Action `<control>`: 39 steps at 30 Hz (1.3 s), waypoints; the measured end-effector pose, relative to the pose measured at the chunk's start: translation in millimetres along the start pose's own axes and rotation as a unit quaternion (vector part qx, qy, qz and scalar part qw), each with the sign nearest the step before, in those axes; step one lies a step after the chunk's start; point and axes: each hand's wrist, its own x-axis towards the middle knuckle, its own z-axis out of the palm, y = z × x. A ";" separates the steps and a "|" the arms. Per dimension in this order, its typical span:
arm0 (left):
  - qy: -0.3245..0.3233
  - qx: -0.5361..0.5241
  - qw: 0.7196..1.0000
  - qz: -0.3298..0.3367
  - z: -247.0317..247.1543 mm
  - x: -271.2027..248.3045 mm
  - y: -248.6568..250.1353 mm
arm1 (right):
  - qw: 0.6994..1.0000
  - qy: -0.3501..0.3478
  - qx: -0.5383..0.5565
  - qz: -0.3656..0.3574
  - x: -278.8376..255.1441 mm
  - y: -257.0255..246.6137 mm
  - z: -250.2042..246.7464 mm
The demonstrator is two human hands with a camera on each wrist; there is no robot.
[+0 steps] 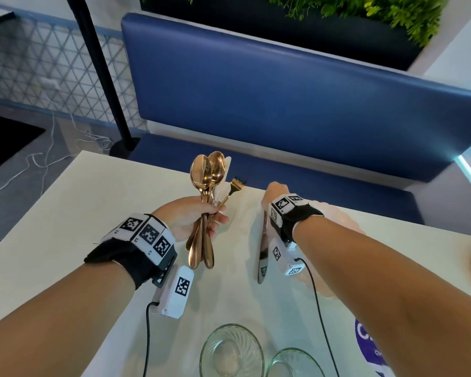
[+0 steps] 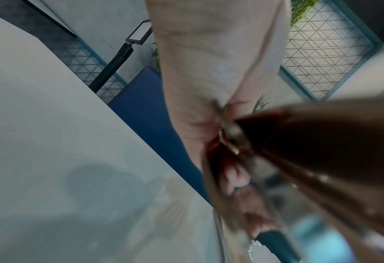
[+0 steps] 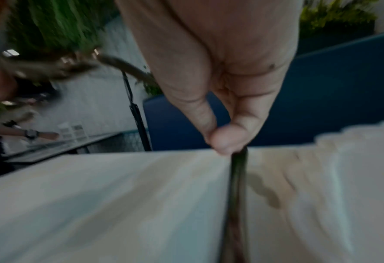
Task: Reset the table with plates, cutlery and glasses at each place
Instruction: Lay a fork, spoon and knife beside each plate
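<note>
Working outward from the two glasses (image 1: 232,349) at the near edge of the table (image 1: 65,213), the knife (image 1: 263,248) comes next: it lies beyond them, its long axis running from near to far, blade end toward the glasses and handle end toward the bench (image 1: 283,91). The right hand (image 1: 273,193) is at that far end, thumb and fingertip pinching the handle tip down at the tabletop, so the knife sits directly under this wrist and just left of the scalloped plate (image 1: 340,213). To the left of the knife, raised off the table, the left hand (image 1: 191,217) is curled round a bundle of cutlery (image 1: 208,202), spoon bowls and a fork's tines pointing up and away. My reading is that the knife is being laid beside the plate, and that the next piece will come from the bundle, which the free right hand reaches with a short sideways move.
</note>
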 end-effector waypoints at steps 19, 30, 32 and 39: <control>-0.064 0.048 0.995 0.067 20.6 -3.4 -0.3 | 0.917 0.030 -0.014 -0.397 -57.4 -15.0 -17.2; -0.085 0.029 0.993 0.079 28.0 1.2 -3.2 | 0.922 0.070 0.002 -0.382 -62.4 -7.6 -18.6; -0.078 0.056 0.992 0.085 28.3 3.4 -2.6 | 0.904 0.077 0.000 -0.420 -68.5 -16.1 -24.4; -0.068 0.069 0.994 0.059 23.6 9.8 -4.1 | 0.900 0.013 -0.104 -0.423 -69.0 -29.2 -32.8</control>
